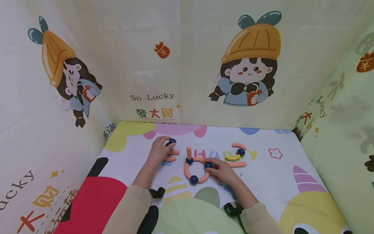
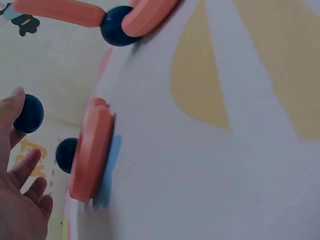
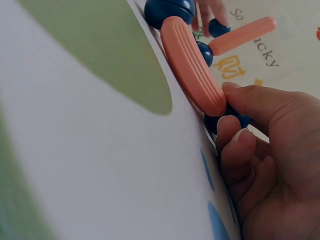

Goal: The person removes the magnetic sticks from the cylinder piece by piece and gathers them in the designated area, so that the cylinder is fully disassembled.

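My left hand (image 1: 159, 150) pinches a dark blue ball (image 2: 28, 114) between thumb and finger, held off the table. Close to it lie two salmon-pink rods (image 1: 174, 152), and a second blue ball (image 2: 66, 155) shows behind one rod in the left wrist view. In the middle, curved pink rods (image 1: 187, 170) and blue balls (image 1: 193, 179) are joined as a ring. A straight pink rod (image 1: 189, 152) stands up from the ring's far-left ball (image 1: 189, 161). With thumb and fingers, my right hand (image 1: 222, 170) grips the ring's right-hand ball (image 1: 208, 165), beside a curved rod's end (image 3: 215, 102).
To the right of the ring lie a curved pink rod (image 1: 239, 145), a blue ball (image 1: 241, 152) and a yellow curved piece (image 1: 232, 158). A straight pink rod (image 1: 238, 164) lies just beyond my right hand. Printed cloth walls (image 1: 198, 81) surround the patterned tabletop (image 1: 263, 175).
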A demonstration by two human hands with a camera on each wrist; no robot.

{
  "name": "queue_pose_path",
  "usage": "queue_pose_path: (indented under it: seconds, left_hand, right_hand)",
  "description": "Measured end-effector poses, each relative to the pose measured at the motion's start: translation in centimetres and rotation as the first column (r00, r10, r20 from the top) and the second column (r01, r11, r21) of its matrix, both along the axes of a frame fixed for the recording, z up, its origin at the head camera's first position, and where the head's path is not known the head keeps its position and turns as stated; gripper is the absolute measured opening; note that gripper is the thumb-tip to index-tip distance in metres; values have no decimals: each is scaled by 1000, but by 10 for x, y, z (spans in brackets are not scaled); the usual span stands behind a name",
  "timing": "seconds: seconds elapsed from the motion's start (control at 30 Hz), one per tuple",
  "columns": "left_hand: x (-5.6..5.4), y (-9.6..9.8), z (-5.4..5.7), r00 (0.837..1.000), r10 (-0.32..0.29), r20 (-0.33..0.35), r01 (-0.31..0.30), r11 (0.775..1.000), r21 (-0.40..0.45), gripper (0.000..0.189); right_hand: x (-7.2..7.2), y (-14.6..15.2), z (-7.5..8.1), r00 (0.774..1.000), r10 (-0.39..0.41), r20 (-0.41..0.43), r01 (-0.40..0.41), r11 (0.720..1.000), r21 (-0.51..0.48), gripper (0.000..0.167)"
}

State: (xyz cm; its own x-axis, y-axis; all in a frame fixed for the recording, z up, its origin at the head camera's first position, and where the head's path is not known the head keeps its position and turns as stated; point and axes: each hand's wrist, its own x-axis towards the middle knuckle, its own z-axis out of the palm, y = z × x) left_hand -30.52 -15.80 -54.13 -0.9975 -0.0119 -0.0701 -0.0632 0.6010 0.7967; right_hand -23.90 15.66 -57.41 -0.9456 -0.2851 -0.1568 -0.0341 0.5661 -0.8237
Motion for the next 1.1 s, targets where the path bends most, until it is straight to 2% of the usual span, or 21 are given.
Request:
queue_pose_path:
  seconds: [0.27, 0.43, 0.57, 0.9, 1.1]
  left_hand:
    - [-10, 4, -13, 999, -12, 33, 15, 996, -83, 50]
    - [-13, 4, -20, 999, -14, 35, 19, 992, -127, 51]
    - [-14, 4, -25, 999, -32, 16, 34, 979, -199, 50]
    - [-14, 4, -29, 998, -60, -3, 57, 958, -280, 49]
    - [-14, 4, -28, 997, -76, -6, 72, 958, -278, 49]
  right_hand:
    - [-1, 0, -2, 1000, 0, -10, 0, 1000, 14, 35]
    - [-1, -1, -3, 1000, 0, 2, 0, 1000, 15, 35]
    - [-1, -1, -2, 1000, 6, 2, -6, 1000, 17, 35]
    - [-1, 0, 0, 1000, 11, 11, -11, 1000, 26, 35]
    - [-1, 1, 0, 1000, 6, 7, -6, 1000, 14, 35]
